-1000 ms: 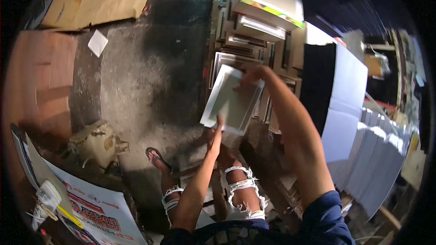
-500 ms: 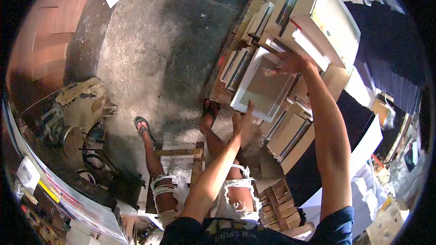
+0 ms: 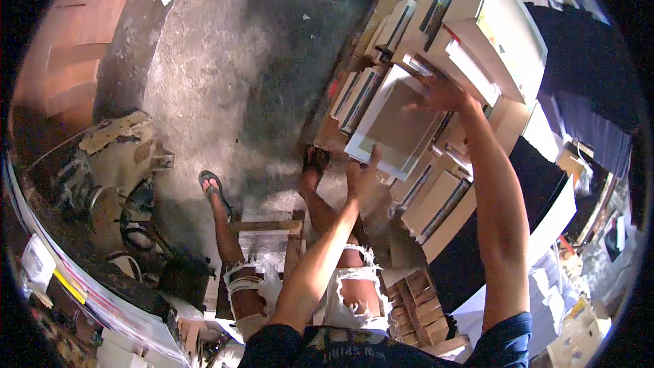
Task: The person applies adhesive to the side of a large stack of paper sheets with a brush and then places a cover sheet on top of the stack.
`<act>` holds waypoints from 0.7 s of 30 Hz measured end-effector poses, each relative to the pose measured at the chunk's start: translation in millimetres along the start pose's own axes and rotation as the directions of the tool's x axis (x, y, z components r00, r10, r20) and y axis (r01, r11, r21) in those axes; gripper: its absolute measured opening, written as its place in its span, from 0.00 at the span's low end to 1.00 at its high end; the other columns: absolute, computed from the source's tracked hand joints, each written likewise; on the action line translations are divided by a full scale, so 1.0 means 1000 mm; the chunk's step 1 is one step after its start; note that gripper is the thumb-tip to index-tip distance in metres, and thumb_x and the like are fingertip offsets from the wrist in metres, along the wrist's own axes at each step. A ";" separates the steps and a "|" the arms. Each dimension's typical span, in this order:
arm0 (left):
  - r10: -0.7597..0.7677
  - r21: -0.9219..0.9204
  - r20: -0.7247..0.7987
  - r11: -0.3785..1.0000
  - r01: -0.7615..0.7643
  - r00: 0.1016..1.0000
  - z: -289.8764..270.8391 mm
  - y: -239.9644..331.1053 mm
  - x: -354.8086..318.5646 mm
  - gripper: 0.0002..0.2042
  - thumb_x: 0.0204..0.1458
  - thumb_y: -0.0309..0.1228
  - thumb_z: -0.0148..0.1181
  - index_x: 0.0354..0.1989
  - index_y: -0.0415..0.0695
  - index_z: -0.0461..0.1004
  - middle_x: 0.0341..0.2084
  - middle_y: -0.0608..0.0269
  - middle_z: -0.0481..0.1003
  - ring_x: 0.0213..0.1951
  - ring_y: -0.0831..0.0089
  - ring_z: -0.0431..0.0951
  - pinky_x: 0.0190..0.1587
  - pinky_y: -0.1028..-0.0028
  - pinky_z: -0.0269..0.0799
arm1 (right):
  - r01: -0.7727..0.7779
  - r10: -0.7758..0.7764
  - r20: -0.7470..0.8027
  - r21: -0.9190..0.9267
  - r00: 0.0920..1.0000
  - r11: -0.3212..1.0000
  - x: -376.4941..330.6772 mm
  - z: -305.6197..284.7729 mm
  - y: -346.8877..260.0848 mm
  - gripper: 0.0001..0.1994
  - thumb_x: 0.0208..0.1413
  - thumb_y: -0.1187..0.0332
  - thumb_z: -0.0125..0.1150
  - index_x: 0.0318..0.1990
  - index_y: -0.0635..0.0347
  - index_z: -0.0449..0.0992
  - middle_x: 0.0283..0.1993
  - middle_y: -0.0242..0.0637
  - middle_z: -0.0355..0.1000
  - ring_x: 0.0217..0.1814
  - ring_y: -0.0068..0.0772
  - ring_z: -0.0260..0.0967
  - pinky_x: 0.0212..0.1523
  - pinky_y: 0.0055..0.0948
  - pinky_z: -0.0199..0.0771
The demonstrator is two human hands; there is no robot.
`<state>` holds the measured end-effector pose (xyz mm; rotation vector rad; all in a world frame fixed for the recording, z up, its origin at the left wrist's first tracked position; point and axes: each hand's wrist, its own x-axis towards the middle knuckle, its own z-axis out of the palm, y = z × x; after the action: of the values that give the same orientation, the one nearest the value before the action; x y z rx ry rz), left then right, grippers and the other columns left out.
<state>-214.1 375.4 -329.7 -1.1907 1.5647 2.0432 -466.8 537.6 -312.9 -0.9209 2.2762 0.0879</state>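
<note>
A flat rectangular panel with a white border and a grey-brown middle lies tilted over the packed row of board stacks. My left hand is at its near edge, thumb on top and the other fingers at or under the rim, partly hidden. Across the panel's far right side reaches my right hand, its fingers spread over the surface and somewhat blurred. Next to the panel on the left stand thin upright boards. Close beyond my right hand is a large cream box-like stack.
More board stacks stand to the right of the panel. Black sheeting and white sheets lie along the right. A slatted wooden pallet is near my knee. Machine parts sit at left, beside the concrete floor.
My right hand's fingers have shifted slightly and look more spread over the panel. The left hand stays at the near edge, and the panel has hardly moved.
</note>
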 end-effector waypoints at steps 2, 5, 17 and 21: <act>-0.007 -0.024 0.015 1.000 0.007 1.000 0.000 0.005 -0.004 0.34 0.55 0.60 0.60 0.44 0.33 0.77 0.33 0.56 0.79 0.35 0.69 0.75 0.39 0.64 0.72 | 0.070 -0.080 -0.081 -0.121 0.993 0.990 0.006 0.002 0.006 0.47 0.48 0.35 0.66 0.74 0.40 0.54 0.74 0.47 0.54 0.74 0.55 0.53 0.72 0.48 0.55; 0.084 0.023 0.001 0.996 -0.084 0.996 0.001 -0.004 0.001 0.34 0.55 0.59 0.60 0.46 0.32 0.76 0.37 0.54 0.79 0.37 0.68 0.76 0.42 0.64 0.72 | -0.183 0.105 0.263 0.295 0.959 0.938 0.008 -0.006 0.005 0.47 0.47 0.34 0.66 0.73 0.40 0.56 0.74 0.47 0.54 0.75 0.53 0.52 0.73 0.48 0.53; -0.031 -0.016 -0.002 0.999 0.031 1.000 0.008 -0.034 0.026 0.34 0.52 0.52 0.68 0.55 0.33 0.72 0.44 0.53 0.79 0.42 0.66 0.79 0.45 0.67 0.75 | -0.483 0.548 -0.090 0.367 0.832 0.795 -0.006 0.066 -0.002 0.45 0.39 0.39 0.73 0.62 0.57 0.67 0.58 0.52 0.67 0.59 0.53 0.65 0.60 0.47 0.67; -0.082 0.133 0.210 0.990 0.055 0.974 -0.011 -0.037 0.025 0.25 0.54 0.49 0.63 0.46 0.36 0.76 0.38 0.49 0.79 0.38 0.59 0.79 0.41 0.60 0.74 | -0.370 0.541 -0.626 0.395 0.561 0.841 -0.013 0.074 -0.039 0.32 0.40 0.51 0.76 0.50 0.60 0.73 0.43 0.48 0.71 0.49 0.50 0.69 0.48 0.44 0.71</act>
<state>-199.6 372.9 -373.5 -0.9303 1.5020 1.9258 -393.4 537.8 -355.7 -0.1868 3.1461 -0.3705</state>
